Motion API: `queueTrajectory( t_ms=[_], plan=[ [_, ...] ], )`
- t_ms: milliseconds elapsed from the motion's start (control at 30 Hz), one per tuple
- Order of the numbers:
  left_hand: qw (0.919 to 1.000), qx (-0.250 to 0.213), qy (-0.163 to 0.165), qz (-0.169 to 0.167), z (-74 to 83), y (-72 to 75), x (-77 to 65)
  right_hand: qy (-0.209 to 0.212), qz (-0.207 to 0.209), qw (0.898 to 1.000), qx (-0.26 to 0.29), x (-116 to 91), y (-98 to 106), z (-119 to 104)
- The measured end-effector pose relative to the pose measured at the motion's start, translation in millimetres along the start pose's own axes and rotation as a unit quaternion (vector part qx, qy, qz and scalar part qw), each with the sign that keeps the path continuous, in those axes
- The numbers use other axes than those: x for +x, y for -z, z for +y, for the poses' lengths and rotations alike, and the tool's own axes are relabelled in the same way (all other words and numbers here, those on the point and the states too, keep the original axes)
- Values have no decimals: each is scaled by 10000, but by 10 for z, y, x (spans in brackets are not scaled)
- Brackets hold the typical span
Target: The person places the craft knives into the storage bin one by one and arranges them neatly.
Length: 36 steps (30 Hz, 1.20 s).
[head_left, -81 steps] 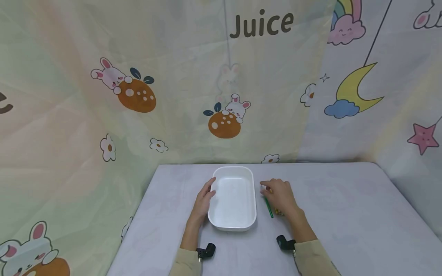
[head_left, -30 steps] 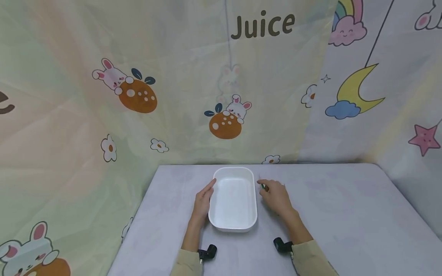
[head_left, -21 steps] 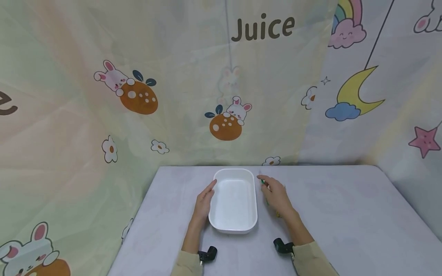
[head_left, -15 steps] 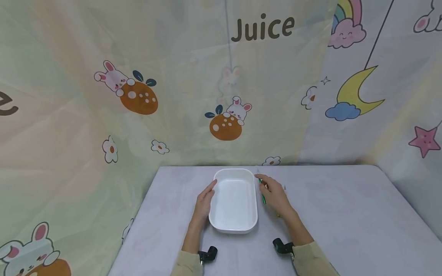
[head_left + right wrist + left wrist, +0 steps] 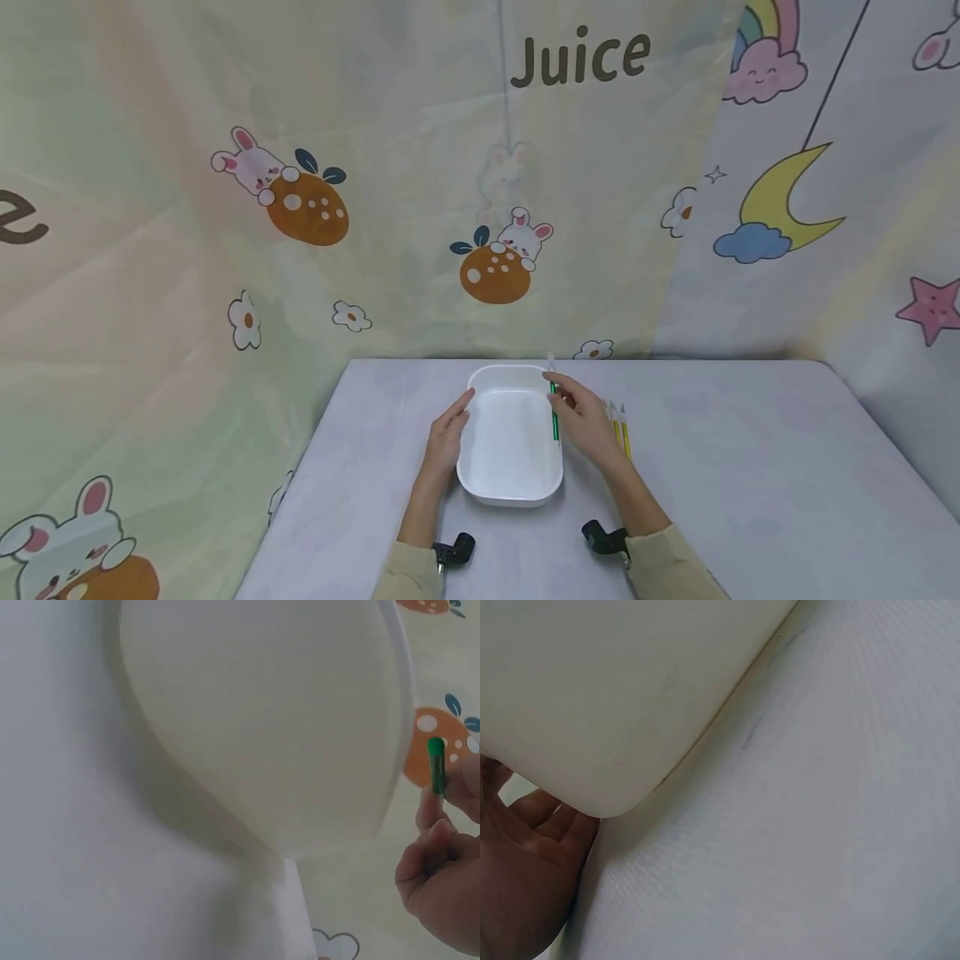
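A white rectangular tray [image 5: 510, 492] stands on the table. My left hand [image 5: 442, 442] rests against its left side, fingers fairly straight along the rim; the left wrist view shows the palm of my left hand [image 5: 532, 862] beside the tray wall [image 5: 592, 712]. At the tray's right rim, my right hand [image 5: 585, 417] pinches a slim green pen-like stick [image 5: 556, 425] with a pale tip, held lengthwise over that edge. In the right wrist view the stick's round green end [image 5: 436, 746] shows beyond the fingertips. Its exact kind is unclear.
Several yellow pen-like sticks [image 5: 625, 433] with pale pointed tips lie on the white-covered table [image 5: 750, 467], just right of my right hand and partly hidden by it. A printed cloth backdrop [image 5: 405, 167] hangs behind the table's back edge.
My right hand has lifted the green stick from the table beside the yellow ones and moved it left to the tray's right rim. The yellow sticks are now more exposed. My left hand stays put.
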<state>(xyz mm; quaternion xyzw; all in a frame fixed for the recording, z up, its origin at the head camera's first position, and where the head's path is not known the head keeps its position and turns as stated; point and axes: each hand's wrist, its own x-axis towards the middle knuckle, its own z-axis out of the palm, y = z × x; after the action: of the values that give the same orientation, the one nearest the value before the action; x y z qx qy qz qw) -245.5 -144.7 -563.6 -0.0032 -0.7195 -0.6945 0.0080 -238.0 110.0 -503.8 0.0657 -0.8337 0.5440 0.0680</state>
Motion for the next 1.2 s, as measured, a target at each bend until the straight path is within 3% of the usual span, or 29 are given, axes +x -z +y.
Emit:
queueTrajectory(
  t_ms=[533, 1200],
  plan=[
    [10000, 10, -6, -7, 6, 10, 12, 332, -289, 9982, 406, -28, -336, -85],
    [9999, 131, 81, 48, 5, -10, -6, -10, -353, 9987, 375, 45, -430, -169]
  ],
)
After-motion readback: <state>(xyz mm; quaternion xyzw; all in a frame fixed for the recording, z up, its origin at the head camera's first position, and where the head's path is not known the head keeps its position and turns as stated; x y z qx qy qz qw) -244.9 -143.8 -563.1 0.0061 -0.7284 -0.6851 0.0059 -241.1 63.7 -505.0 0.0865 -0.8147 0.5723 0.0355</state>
